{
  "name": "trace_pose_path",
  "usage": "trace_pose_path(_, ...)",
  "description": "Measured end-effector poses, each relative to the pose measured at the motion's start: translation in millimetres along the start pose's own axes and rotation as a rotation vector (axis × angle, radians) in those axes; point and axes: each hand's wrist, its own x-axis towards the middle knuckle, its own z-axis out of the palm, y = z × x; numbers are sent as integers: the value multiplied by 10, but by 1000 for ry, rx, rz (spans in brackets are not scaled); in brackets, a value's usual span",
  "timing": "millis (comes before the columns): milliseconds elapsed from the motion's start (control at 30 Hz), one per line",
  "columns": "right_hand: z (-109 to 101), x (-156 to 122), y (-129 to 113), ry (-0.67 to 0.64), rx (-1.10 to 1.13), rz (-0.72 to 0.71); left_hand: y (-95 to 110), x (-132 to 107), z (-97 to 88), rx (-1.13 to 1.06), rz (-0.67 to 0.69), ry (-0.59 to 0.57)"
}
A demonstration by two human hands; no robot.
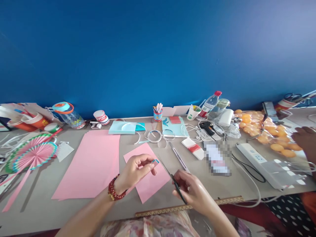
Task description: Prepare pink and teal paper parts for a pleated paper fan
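My left hand (140, 168) pinches a small blue-edged paper piece (155, 161) between thumb and fingers, above a pink paper sheet (149, 184). To its right, my right hand (189, 187) is closed around a pair of scissors (176, 186) with dark handles. The blades point up and left toward the paper piece, a little apart from it. Just beyond the right hand lies a utility knife (179, 156). Left of my hands is a larger stack of pink paper (90, 164).
Pleated paper fans (37, 156) lie at the left. Along the back stand a pen cup (158, 115) and a plastic bottle (209, 104). A phone (217, 159), a power strip (259, 164) and bagged orange balls (271, 131) are at the right, near another person's hand (306, 140).
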Motion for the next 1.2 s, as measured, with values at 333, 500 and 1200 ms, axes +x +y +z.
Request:
trace_pose_path(333,-43,39,-196,-33,-178,-6,98,-34,-39,63,21,-65)
trace_pose_path(500,-66,36,-242,-45,-213,-10,154,-47,-42,100,34,-89)
trace_pose_path(1200,-73,39,-124,-74,-212,-129,124,7,-9,68,58,-103)
